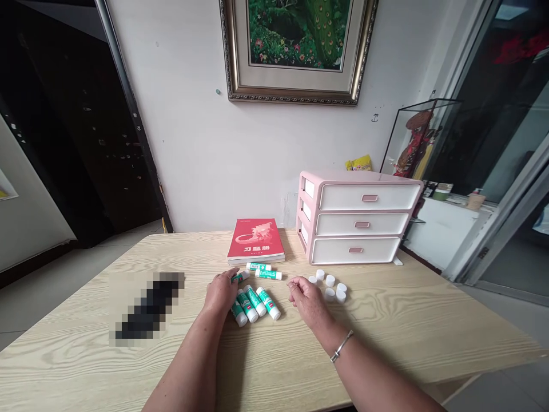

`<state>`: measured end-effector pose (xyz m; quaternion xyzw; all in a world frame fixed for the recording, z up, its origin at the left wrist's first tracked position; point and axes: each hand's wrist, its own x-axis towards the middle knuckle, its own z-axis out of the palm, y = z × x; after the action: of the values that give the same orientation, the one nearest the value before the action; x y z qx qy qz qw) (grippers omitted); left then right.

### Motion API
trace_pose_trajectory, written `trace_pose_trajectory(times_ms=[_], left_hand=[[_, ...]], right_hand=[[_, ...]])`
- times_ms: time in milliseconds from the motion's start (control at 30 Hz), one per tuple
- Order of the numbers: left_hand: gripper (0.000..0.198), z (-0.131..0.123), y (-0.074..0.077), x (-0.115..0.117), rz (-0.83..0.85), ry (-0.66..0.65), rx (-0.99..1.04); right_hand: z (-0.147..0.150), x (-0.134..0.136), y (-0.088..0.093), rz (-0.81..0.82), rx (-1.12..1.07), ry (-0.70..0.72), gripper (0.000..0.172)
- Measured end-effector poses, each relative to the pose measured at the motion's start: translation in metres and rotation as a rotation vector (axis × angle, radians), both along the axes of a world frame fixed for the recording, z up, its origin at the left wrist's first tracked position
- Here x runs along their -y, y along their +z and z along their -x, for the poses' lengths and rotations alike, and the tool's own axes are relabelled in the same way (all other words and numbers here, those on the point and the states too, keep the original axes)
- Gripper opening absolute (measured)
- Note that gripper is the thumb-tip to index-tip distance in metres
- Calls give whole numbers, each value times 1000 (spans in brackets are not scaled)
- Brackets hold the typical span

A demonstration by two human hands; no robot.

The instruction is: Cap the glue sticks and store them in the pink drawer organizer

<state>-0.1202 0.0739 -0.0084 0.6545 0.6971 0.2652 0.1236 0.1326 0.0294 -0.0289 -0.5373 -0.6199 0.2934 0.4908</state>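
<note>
My left hand [222, 292] is closed around a green-and-white glue stick [241, 277], whose white end sticks out to the right of the fingers. Just below it, several glue sticks [254, 301] lie side by side in a slanted row. Two more glue sticks [268, 275] rest behind them, near the book. My right hand [307, 298] hovers or rests right of the row, thumb and fingertips pinched together; whatever they may hold is hidden. Several small white caps [330, 280] are scattered beside and beyond this hand, one partly covered by it.
A red book [256, 239] lies at the back of the wooden table [171, 377]. To its right stands a pink-and-white drawer unit [360, 220]. A blurred-out dark object [148, 309] lies on the left. The wall is behind, with a framed picture [295, 94].
</note>
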Motion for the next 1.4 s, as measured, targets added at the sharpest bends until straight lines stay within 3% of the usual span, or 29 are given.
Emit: trace_pose_trajectory(times_ms=[200, 333, 433, 733, 933, 1033, 1167, 1233, 1300, 1400], left_hand=[[41, -2, 11, 11, -107, -6, 33], [37, -5, 17, 23, -154, 4, 73], [33, -9, 19, 31, -166, -10, 99], [28, -22, 26, 43, -194, -93, 133], [38, -26, 17, 45, -399, -257, 5], [44, -30, 16, 47, -479, -348, -133], [36, -40, 24, 57, -399, -462, -242], [32, -44, 29, 61, -291, -469, -216], [31, -46, 33, 64, -201, -438, -135], [34, -44, 38, 65, -144, -340, 66]], right_hand=[[6, -9, 25, -60, 276, -59, 22], [21, -19, 45, 0, 534, -68, 30], [31, -30, 45, 47, 652, -54, 34], [34, -47, 19, 29, 716, -36, 30], [26, -27, 38, -150, 635, -9, 28], [25, -9, 54, -194, 559, 118, 30], [22, 1, 62, -188, 476, 331, 28], [14, -3, 60, -168, 465, 364, 27], [-2, -11, 57, -142, 472, 294, 31], [-32, -21, 57, -85, 551, 73, 33]])
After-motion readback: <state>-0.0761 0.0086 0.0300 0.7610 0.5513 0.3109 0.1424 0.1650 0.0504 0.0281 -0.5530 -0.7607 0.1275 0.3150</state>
